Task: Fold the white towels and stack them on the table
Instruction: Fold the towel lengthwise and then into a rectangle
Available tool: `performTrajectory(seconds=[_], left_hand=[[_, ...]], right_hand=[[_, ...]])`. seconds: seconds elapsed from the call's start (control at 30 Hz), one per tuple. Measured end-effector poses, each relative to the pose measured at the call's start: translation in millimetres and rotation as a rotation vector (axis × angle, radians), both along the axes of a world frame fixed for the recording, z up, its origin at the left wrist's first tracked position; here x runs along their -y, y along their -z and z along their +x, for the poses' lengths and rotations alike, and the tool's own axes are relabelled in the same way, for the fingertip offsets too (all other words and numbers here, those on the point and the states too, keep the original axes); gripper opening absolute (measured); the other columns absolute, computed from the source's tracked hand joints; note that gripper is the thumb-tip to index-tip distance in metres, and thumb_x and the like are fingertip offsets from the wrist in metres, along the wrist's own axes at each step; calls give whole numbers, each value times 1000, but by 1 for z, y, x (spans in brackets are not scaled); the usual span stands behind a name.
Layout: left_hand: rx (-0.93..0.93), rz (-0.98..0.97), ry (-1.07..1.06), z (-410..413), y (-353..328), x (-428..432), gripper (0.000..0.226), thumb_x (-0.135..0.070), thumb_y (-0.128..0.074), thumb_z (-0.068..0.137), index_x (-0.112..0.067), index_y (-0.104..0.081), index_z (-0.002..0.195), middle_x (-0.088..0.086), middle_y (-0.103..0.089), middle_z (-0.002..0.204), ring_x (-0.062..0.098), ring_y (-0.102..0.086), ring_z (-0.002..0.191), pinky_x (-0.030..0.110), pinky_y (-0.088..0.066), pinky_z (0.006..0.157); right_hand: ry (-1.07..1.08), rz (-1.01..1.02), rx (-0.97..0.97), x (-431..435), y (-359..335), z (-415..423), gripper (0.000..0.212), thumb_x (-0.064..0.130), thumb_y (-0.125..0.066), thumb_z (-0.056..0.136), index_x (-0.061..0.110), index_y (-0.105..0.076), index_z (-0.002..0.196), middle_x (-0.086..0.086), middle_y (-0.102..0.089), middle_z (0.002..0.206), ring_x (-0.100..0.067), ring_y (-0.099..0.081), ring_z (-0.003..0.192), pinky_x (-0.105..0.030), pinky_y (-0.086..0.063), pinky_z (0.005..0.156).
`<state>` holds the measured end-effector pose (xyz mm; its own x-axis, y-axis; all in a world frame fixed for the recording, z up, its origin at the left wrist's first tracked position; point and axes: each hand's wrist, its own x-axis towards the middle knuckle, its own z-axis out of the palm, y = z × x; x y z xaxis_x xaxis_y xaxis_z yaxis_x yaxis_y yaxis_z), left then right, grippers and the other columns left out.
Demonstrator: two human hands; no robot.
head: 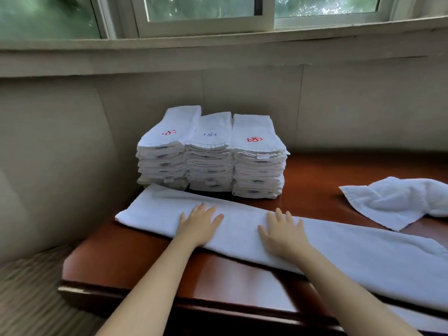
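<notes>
A long white towel [351, 253], folded lengthwise into a strip, lies across the red-brown table [135, 258] from the left towards the lower right. My left hand [197, 225] presses flat on it near its left end, fingers straight. A little to the right, my right hand [282, 232] lies flat on the same strip with fingers spread. Behind the strip stand three side-by-side stacks of folded white towels [211, 154] with small embroidered marks on top.
A crumpled white towel [397, 201] lies at the right of the table. The stacks stand against a beige wall [339, 105] under a window [201, 15]. The table's left and front edges drop to carpeted floor [29, 287].
</notes>
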<state>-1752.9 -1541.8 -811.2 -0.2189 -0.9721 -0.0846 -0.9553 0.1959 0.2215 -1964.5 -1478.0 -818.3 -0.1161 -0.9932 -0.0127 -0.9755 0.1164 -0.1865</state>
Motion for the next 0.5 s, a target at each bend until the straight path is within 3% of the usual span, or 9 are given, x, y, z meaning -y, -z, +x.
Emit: performTrajectory(seconds=[0.13,0.27,0.37,0.43,0.5], left_hand=[[-37,3,-168,67,2,18,50,-47,-17,101,-37,-16,151,-3,-3,161,12,-2,147,48,-1,116],[-56,-26,-477,137,5,21,54,-52,-19,99,-35,-17,150,-2,-5,161,17,-2,147,53,-3,115],[-82,-38,-763,165,7,10,67,-57,-21,96,-20,-17,152,10,-10,159,28,-7,146,50,-6,116],[-196,-63,-885,160,5,4,74,-54,-32,95,-6,-18,150,19,-14,157,33,-10,144,46,-8,117],[-501,-178,-946,142,-1,5,70,-39,-48,92,2,-24,144,24,-24,151,36,-22,140,45,-19,114]], right_hand=[[-265,-42,-15,6,7,31,54,50,-21,99,30,-17,149,1,-6,159,-23,-3,146,-50,-3,115],[-264,-40,-13,13,7,32,57,59,-24,94,38,-20,147,6,-12,157,-22,-7,145,-50,-5,115],[-289,-49,-23,20,3,28,58,63,-30,90,39,-25,143,4,-15,156,-21,-11,143,-47,-11,114],[-300,-2,4,26,-2,28,58,62,-36,89,38,-28,141,1,-11,158,-22,-8,144,-47,-9,114],[-323,18,13,32,-5,31,56,61,-39,89,34,-30,138,1,-11,158,-23,-7,145,-50,-6,115]])
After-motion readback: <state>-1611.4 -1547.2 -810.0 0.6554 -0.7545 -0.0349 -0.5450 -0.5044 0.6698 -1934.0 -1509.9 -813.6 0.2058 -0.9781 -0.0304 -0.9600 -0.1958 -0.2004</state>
